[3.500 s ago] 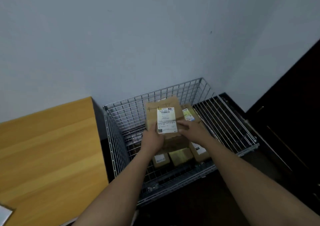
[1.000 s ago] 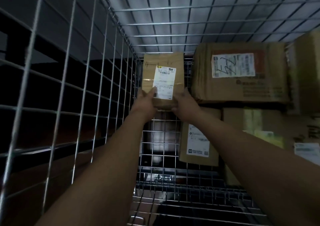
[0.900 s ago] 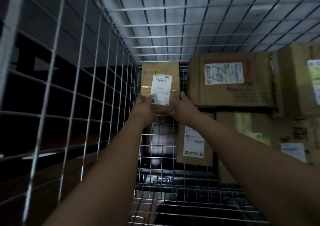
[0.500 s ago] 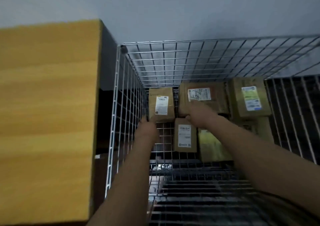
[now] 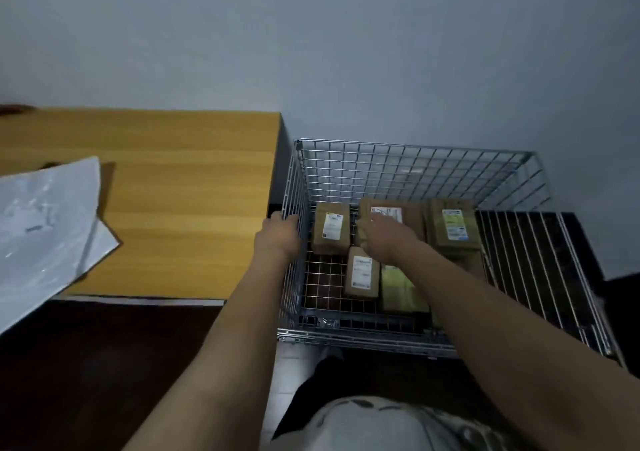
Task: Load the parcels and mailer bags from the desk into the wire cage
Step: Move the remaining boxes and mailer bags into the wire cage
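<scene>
The wire cage [image 5: 412,148] stands to the right of the wooden desk [image 5: 180,187]. Several brown parcels lie inside it. A small parcel with a white label [image 5: 329,231] rests in the far left corner. My left hand [image 5: 279,234] is at the cage's left wall, fingers loosely curled and holding nothing. My right hand [image 5: 381,239] hovers empty over a wider labelled box [image 5: 398,212]. A white mailer bag [image 5: 45,229] lies on the desk at the left.
Inside the cage are also a parcel with a green label [image 5: 453,226], a small labelled parcel [image 5: 362,273] and a yellowish packet [image 5: 398,289]. A hinged wire panel [image 5: 540,270] lies open on the cage's right. A grey wall stands behind.
Both hands set the small labelled parcel down in the cage's far left corner and let go. My head rose out of the cage, and both hands have pulled back.
</scene>
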